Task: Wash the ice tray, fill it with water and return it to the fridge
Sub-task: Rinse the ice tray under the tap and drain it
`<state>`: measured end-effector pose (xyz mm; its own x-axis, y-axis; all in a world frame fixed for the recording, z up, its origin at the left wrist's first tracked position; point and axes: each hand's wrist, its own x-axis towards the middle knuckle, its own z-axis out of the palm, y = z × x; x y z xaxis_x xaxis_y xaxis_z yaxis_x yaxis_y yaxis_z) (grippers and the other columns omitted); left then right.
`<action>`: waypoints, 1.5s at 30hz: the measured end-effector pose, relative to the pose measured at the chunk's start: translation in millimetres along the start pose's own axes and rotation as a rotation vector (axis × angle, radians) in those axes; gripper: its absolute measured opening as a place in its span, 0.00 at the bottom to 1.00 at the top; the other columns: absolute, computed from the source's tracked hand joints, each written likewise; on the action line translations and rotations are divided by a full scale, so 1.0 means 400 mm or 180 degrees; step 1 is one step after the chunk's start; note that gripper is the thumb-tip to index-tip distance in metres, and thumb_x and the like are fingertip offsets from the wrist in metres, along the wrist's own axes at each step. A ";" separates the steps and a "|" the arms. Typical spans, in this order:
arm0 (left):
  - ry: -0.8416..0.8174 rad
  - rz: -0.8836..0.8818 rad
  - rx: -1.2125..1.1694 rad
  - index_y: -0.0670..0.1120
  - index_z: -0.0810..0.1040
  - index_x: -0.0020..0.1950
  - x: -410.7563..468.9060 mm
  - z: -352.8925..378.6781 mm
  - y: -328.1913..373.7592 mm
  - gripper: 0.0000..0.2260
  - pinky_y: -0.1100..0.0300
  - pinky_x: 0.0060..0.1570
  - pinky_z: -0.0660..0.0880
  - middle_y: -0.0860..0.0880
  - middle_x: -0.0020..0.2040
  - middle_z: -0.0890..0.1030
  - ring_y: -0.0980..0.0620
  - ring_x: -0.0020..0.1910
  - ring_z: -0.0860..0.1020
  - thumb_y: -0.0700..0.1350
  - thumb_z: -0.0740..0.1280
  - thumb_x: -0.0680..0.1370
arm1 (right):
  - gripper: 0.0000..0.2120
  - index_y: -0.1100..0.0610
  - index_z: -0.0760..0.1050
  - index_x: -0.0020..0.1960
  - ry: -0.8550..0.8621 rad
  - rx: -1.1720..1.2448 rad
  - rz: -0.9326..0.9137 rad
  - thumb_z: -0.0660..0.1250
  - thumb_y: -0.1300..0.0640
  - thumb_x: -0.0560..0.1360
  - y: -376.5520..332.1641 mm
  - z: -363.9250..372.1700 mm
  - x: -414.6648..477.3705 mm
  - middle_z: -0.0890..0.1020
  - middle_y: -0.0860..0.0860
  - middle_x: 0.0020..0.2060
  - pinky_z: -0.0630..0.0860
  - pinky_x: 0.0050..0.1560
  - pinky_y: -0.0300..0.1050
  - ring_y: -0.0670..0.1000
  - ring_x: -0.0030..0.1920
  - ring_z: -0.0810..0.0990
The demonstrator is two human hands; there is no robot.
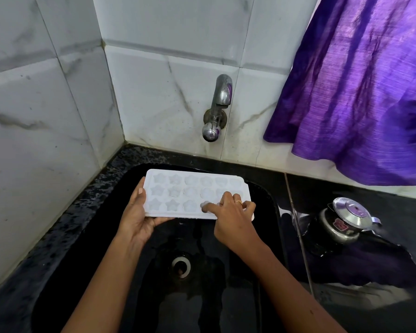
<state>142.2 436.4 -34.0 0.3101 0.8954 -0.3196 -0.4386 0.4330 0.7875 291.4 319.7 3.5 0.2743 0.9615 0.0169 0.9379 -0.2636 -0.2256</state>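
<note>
A white ice tray [187,191] with star and round moulds is held level over the black sink [154,272]. My left hand [136,217] grips its left end, thumb on the top rim and fingers underneath. My right hand [233,217] lies on the tray's right part, its index finger poking into a mould in the near row, the other fingers curled on the surface. A chrome tap [217,109] sticks out of the wall above the tray; no water runs from it.
Marble-look tiled walls enclose the sink on the left and behind. A purple curtain [360,92] hangs at the upper right. On the black counter to the right stands a steel pressure cooker [341,222]. The sink drain [181,266] lies below the tray.
</note>
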 end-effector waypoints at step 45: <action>-0.0032 0.0051 -0.0071 0.52 0.72 0.67 -0.018 0.009 -0.007 0.15 0.49 0.32 0.80 0.49 0.57 0.81 0.48 0.48 0.82 0.49 0.53 0.83 | 0.28 0.43 0.70 0.64 0.0074 -0.0012 -0.0244 0.57 0.69 0.71 -0.055 0.020 0.020 0.66 0.51 0.57 0.52 0.60 0.50 0.53 0.61 0.62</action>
<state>144.3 428.3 -32.1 0.3113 0.9012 -0.3016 -0.4622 0.4208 0.7806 271.2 333.6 0.7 0.2064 0.9768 0.0567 0.9571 -0.1896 -0.2190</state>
